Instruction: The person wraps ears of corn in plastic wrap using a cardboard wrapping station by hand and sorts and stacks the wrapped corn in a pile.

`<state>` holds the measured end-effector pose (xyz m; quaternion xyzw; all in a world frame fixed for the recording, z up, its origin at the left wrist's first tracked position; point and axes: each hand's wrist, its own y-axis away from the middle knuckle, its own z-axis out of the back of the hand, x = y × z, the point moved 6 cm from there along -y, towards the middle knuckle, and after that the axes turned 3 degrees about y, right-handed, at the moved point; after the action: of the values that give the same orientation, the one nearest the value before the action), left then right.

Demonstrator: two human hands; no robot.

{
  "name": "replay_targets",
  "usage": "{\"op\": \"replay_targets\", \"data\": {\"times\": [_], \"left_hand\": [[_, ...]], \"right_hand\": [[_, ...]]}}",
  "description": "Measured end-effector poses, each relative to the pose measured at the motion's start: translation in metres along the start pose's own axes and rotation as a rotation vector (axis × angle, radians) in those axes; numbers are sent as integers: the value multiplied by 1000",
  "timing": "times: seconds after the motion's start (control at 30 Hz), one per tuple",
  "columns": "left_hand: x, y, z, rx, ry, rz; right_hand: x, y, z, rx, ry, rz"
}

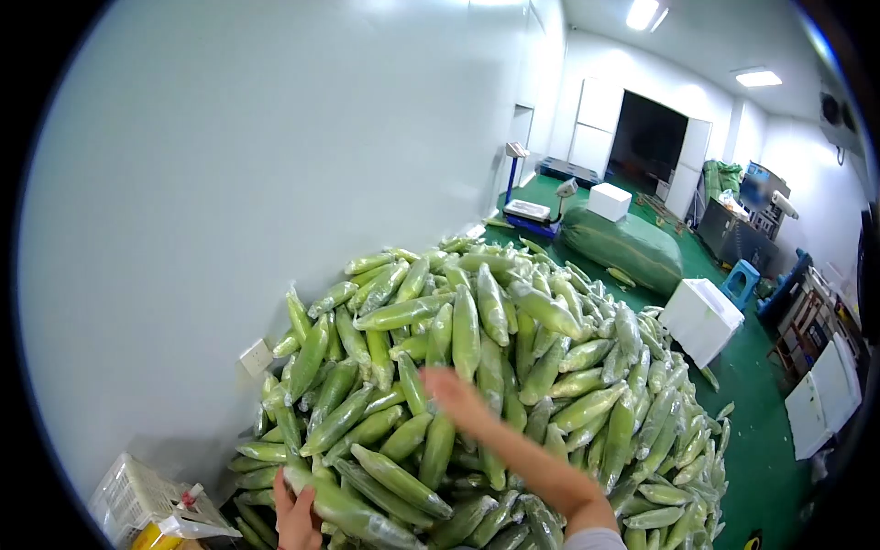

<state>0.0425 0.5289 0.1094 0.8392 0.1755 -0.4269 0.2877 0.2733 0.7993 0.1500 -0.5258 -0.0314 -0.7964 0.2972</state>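
Note:
A large heap of green corn ears (466, 335) in clear plastic wrap fills the middle and lower part of the head view. At the bottom left, my left hand (295, 515) has its fingers around one end of a wrapped corn ear (353, 515). My right hand (446, 392) is over the middle of the heap, with the forearm reaching in from the lower right. It is smeared by motion, so its fingers and anything in them cannot be made out.
A white wall rises on the left, with a plastic crate (137, 500) at its foot. Beyond the heap are a platform scale (529, 211), a large green sack (623, 247), a white foam box (701, 321) and a blue stool (740, 282).

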Motion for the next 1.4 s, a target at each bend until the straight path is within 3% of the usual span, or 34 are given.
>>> {"op": "replay_targets", "data": {"times": [0.03, 0.07, 0.13, 0.2, 0.23, 0.27, 0.33, 0.37, 0.4, 0.47, 0.53, 0.6, 0.67, 0.7, 0.73, 0.83, 0.9, 1.0, 1.1, 1.2, 1.27, 1.4], "left_hand": [[2, -7, -20, 71, 64, -8], [4, -14, -41, 140, 131, -17], [9, -23, -83, 217, -10, -68], [23, -30, -127, 362, -178, -16], [18, -19, -137, 363, -233, -24], [19, -16, -136, 392, -235, -78], [34, -19, -112, 508, -393, -212], [41, -18, -99, 501, -385, -159], [48, -15, -86, 492, -378, -105], [57, -11, -60, 453, -381, -72], [61, -13, -34, 397, -405, -119], [63, -21, 3, 357, -484, -184], [46, -7, 21, 376, -671, -282], [35, 7, 24, 178, -578, 12], [31, 7, 32, 193, -607, -95], [46, -6, 100, 232, -752, -363], [58, -22, 127, 243, -912, -495], [57, -13, 131, 140, -799, -584], [32, 18, 119, 56, -564, -306], [11, 36, 129, -19, -581, -335], [11, 45, 149, -117, -623, -200], [18, 42, 171, -166, -568, -255]], "right_hand": [[22, 35, -30, 241, -12, -111], [20, 81, -64, 322, -468, -271], [42, 133, -91, 561, -897, -698], [26, 142, -68, 384, -723, -760], [35, 137, -47, 332, -809, -738], [37, 127, -20, 169, -652, -735], [56, 95, 36, -76, -871, -540], [62, 75, 67, -197, -748, -464], [43, 48, 93, -255, -760, -514], [18, -10, 150, -419, -780, -405], [-29, -59, 201, -592, -815, -69], [-85, -67, 229, -788, -691, -35], [-113, -55, 211, -707, -145, -265], [-112, -43, 192, -632, 246, -311], [-109, -35, 175, -545, 636, -352], [-67, -18, 127, -486, 990, -284], [-76, -20, 126, -490, 850, -372], [-80, -24, 135, -563, 683, -359], [-96, -23, 149, -673, 368, -211], [-90, -47, 177, -716, 407, -52], [-111, -89, 217, -823, 117, -47], [-54, -108, 240, -968, 246, 6]]}}
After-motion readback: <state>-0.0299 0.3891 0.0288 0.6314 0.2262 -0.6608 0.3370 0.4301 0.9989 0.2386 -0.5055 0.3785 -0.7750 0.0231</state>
